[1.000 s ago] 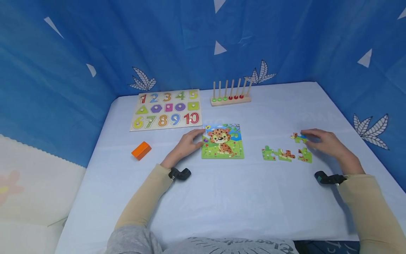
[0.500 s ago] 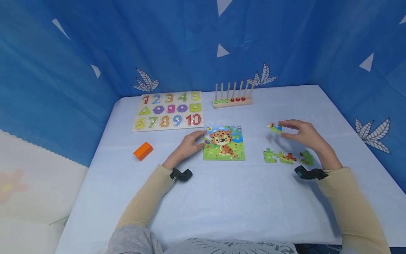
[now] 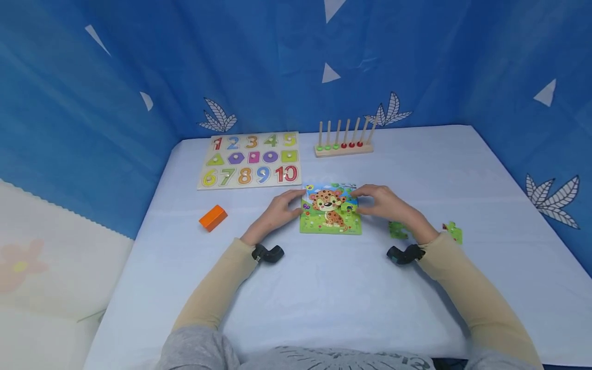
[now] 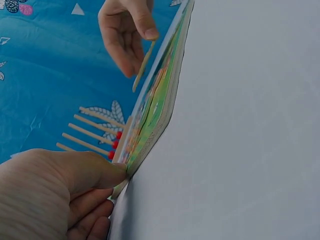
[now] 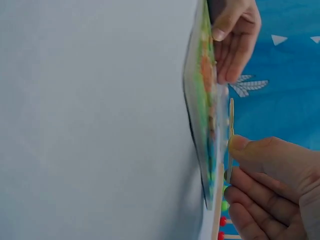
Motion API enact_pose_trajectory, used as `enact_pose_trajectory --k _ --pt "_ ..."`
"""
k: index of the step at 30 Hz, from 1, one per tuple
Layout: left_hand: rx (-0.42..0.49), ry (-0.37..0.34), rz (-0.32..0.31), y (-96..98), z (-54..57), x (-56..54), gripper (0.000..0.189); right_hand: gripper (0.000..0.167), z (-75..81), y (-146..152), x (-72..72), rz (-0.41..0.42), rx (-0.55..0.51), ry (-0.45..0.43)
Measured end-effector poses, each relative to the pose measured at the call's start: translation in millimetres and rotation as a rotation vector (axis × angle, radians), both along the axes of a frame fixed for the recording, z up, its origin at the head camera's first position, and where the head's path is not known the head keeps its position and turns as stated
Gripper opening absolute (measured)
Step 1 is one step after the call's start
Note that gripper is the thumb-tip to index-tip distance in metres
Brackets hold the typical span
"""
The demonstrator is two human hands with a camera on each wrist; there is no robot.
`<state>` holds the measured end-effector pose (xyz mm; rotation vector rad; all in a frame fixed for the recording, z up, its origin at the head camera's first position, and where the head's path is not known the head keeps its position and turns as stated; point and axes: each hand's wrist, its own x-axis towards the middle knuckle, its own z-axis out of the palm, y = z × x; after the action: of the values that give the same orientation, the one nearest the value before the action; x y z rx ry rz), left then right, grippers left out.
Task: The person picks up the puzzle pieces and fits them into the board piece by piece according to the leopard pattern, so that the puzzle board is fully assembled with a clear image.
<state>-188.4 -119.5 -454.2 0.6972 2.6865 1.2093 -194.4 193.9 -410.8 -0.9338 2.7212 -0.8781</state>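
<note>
A square leopard jigsaw puzzle [image 3: 319,224] lies on the white-covered table in front of the person. The left hand [image 3: 275,216] holds its left edge, thumb [image 4: 107,172] on the rim in the left wrist view. Over the right part of the puzzle is the right hand [image 3: 388,205], pinching a puzzle piece [image 5: 231,115] between thumb and fingers. The right wrist view shows that piece edge-on, raised above the picture. To the right lie loose pieces, a green one [image 3: 398,230] and another [image 3: 455,233]; the right wrist and forearm hide the spot between them.
Behind and left of the puzzle lies a wooden number board [image 3: 250,187]. A wooden peg rack [image 3: 344,151] with green and red beads stands at the back. An orange block [image 3: 213,218] sits to the left. Blue patterned cloth [image 3: 277,67] hangs behind the table.
The right hand has lifted the puzzle piece from the right side and carried it left, over the puzzle. The left hand stays at the puzzle's left edge.
</note>
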Motion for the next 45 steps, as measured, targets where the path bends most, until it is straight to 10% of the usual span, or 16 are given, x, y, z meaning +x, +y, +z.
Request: enact_pose_trajectory --k 23,32,45 --pt "0.000 -0.010 -0.015 6.0 0.9 -1.8 0.055 0.034 2.8 -35.3 -4.9 0.050 0.123 0.038" --pt "-0.010 0.005 -0.010 5.2 2.1 -1.6 0.056 0.043 21.9 22.3 8.3 -0.067 -0.050 -0.066" --pt "-0.004 0.004 0.006 1.4 2.1 0.9 0.056 0.055 5.4 86.2 47.2 -0.167 -0.002 -0.131"
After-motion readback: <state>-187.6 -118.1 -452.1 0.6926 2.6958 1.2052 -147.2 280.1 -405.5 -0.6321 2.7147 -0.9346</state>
